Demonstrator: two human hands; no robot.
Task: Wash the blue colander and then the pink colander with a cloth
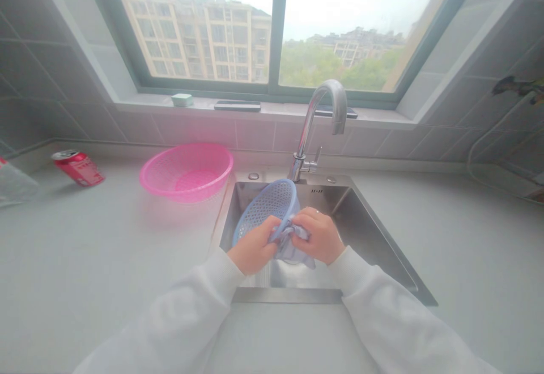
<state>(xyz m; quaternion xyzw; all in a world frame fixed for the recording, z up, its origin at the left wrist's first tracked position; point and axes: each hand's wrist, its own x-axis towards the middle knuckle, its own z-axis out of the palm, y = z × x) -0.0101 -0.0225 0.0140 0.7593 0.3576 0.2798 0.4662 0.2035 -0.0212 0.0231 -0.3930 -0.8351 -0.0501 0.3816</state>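
Over the sink, a blue plastic basket with a lattice wall is held tilted on its side. My left hand is closed on the basket's near rim, thumb on top. Bunched in my right hand is a pale greyish cloth, pressed against the rim close to my left thumb. Part of the cloth hangs below the fingers. The basket's outer underside is mostly hidden from me.
A chrome faucet arches over the sink's back edge. To the left, a pink basket and a red can stand on the white counter. A plastic bag lies at the far left. Small items line the windowsill.
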